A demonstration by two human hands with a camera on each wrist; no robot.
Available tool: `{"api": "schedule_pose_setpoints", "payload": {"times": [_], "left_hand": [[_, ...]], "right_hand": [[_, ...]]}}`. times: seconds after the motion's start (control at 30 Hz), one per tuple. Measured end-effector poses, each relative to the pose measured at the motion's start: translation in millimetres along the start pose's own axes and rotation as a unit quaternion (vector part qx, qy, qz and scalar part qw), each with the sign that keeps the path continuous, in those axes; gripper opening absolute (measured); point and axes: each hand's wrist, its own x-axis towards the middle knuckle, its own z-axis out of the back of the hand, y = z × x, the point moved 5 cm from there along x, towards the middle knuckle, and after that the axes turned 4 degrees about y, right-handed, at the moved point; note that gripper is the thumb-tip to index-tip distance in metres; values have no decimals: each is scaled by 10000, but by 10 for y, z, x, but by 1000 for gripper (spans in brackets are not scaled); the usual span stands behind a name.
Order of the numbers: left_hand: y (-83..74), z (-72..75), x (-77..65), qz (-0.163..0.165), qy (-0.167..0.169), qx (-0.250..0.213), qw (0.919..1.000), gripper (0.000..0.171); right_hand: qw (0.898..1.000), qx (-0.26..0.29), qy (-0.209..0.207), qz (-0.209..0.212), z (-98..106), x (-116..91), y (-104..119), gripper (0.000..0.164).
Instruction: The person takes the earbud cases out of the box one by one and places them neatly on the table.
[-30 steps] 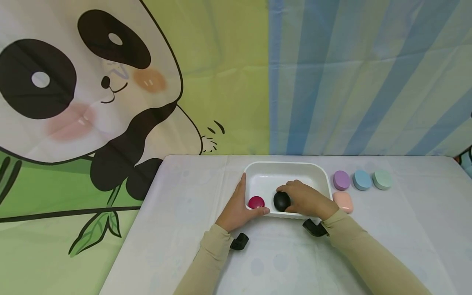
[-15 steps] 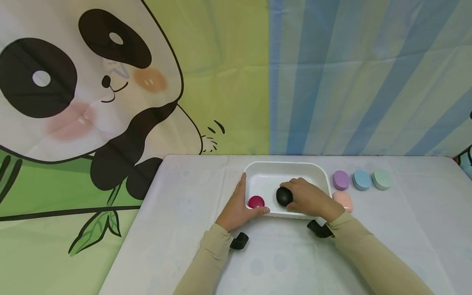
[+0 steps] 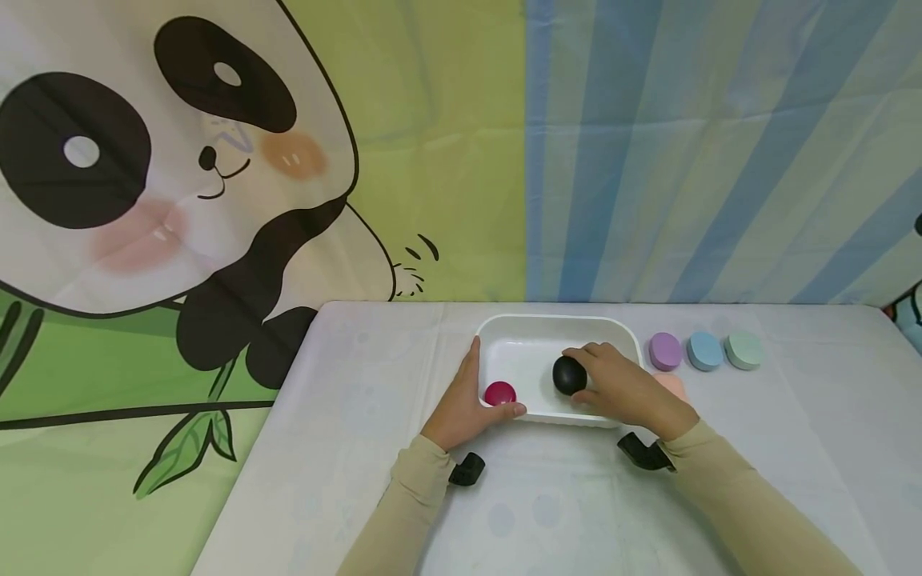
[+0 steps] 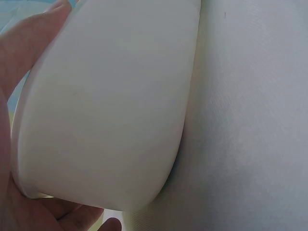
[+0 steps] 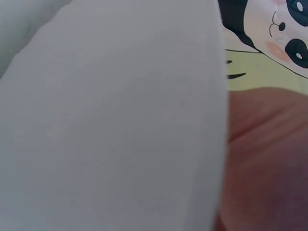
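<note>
Inside the white tray (image 3: 526, 356), toward the right end, saw a black ball (image 3: 569, 375). Looked dark all over, smooth and dull-surfaced, with an outline round or faintly oval and a soft paler sheen on top. Was clamped in the fingers of the right hand (image 3: 627, 386), with the thumb low and the fingertips over the upper side. Could not tell whether lifted or touching the tray floor. Near the left front corner saw a red ball (image 3: 500, 393), glossy and pinkish. Saw the left hand (image 3: 464, 410) gripping that corner, thumb along the front, fingers round the left wall. To the right on the desk (image 3: 807, 448), saw purple (image 3: 665, 352), blue (image 3: 705, 351) and pale green blocks (image 3: 743, 350) in a row, nearer a peach block (image 3: 671, 386), partly hidden by the right hand.
</note>
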Motion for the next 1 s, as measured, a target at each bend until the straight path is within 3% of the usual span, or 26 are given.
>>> {"api": "schedule_pose_setpoints", "payload": {"times": [1.0], "left_hand": [[-4, -4, -16, -20, 27, 60, 10000, 127]], "right_hand": [[9975, 167, -601, -333, 321, -538, -86, 67]]}}
